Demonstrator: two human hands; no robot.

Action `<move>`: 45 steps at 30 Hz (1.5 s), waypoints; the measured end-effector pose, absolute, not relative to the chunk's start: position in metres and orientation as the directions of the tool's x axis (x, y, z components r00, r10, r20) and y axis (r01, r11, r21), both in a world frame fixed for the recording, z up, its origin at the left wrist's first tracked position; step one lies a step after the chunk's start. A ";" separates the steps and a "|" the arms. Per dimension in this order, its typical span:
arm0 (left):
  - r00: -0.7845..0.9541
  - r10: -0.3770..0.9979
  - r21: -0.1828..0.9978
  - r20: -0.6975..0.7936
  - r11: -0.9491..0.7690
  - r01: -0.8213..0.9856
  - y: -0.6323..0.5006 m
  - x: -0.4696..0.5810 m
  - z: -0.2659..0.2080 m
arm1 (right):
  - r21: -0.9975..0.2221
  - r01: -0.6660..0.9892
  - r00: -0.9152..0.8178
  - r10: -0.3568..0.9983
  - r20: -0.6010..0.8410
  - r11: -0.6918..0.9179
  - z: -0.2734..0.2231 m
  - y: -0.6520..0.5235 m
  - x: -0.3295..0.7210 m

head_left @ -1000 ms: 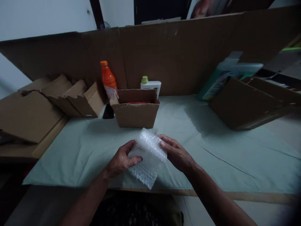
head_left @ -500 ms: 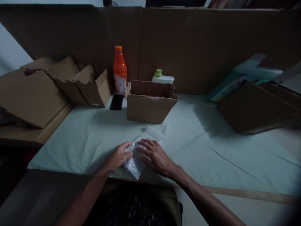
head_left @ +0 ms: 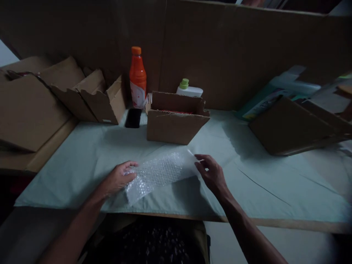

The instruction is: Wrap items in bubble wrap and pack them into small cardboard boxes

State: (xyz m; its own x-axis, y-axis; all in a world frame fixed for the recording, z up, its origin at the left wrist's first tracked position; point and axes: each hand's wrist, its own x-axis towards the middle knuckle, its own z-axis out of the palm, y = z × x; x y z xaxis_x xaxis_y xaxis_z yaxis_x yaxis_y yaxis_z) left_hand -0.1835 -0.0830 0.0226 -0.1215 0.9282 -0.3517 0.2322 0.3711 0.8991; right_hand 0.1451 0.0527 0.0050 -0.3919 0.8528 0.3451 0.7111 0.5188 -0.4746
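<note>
A clear strip of bubble wrap (head_left: 162, 169) stretches between my two hands, over the front of the cloth-covered table. My left hand (head_left: 121, 178) is closed on its left end, thumb and fingers pinching it, with a crumpled corner hanging below. At the far end, the fingertips of my right hand (head_left: 211, 172) pinch the strip's right edge. Just behind the wrap stands an open cardboard box (head_left: 173, 128), with something red showing faintly inside it.
An orange bottle (head_left: 138, 77) and a black phone (head_left: 133, 118) are behind to the left. A white bottle with a green cap (head_left: 189, 90) sits behind the box. Cardboard boxes (head_left: 93, 102) line the left; a teal jug (head_left: 264, 99) leans beside another box (head_left: 291, 128) at right.
The bubble wrap was bunched and folded between my hands; now it is spread out lengthwise. My left hand has moved left and my right hand to the right. The view has tilted slightly.
</note>
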 end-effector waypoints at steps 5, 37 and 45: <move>-0.157 0.967 0.666 -0.200 0.252 0.702 -0.039 -0.204 0.025 | -0.233 0.792 -0.345 0.729 0.591 0.564 0.015 0.012 0.168; -0.317 0.869 0.305 0.380 0.206 0.930 -0.086 -0.178 -0.043 | -0.541 0.703 -0.411 0.885 0.220 0.461 -0.023 0.047 0.184; -0.332 0.895 0.443 0.297 0.179 0.878 -0.065 -0.184 -0.019 | -0.652 0.645 -0.320 0.916 0.241 0.397 0.001 0.037 0.194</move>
State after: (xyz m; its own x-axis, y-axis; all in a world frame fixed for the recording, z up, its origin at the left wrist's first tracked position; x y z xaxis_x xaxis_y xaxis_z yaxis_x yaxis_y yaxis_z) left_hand -0.1840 -0.0651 -0.0194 -0.3324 0.8952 0.2967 0.8784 0.1793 0.4430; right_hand 0.1943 0.0372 0.0008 -0.3204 0.9161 0.2410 0.6453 0.3973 -0.6525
